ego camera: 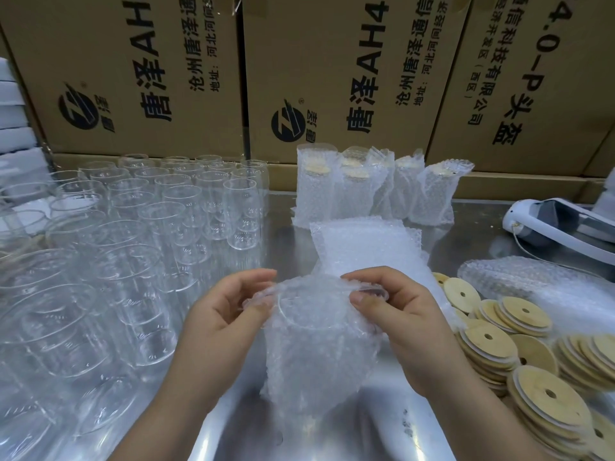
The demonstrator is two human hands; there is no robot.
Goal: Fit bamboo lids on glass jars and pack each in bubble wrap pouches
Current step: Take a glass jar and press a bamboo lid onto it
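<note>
Centrally, just above the near part of the metal table (332, 437), a bubble wrap pouch (319, 367) bulges round a glass jar (309, 314) that sits inside it. The film is cloudy white and dimpled. Only the curved line of the jar's rim reads through it near the top, and whether a lid is on this jar cannot be made out. The left hand (223, 317) pinches the pouch's upper edge on one side, with fingers curled and thumb against the film. The right hand (402, 317) grasps the opposite edge in the same way, between thumb and bent fingers.

Just behind the hands lies a flat stack of empty pouches (366, 247). Beyond that, a row of packed pouches (359, 197) stands upright, each holding a jar, and pale lid discs show faintly through the tops of some. To the left, many bare jars (173, 221) stand close together with their mouths up. The nearest ones blur into each other at the picture's edge. To the right, bamboo lids (532, 384) lie in slumped, overlapping heaps, each with a small hole; the heaps are cut off at the lower right corner. Behind them rests another bundle of bubble wrap (519, 277), and past it a white device (565, 227) with a thin cord, partly out of frame. Printed cardboard boxes (133, 78) wall off the back, and white foam sheets (13, 104) show at the far left.
</note>
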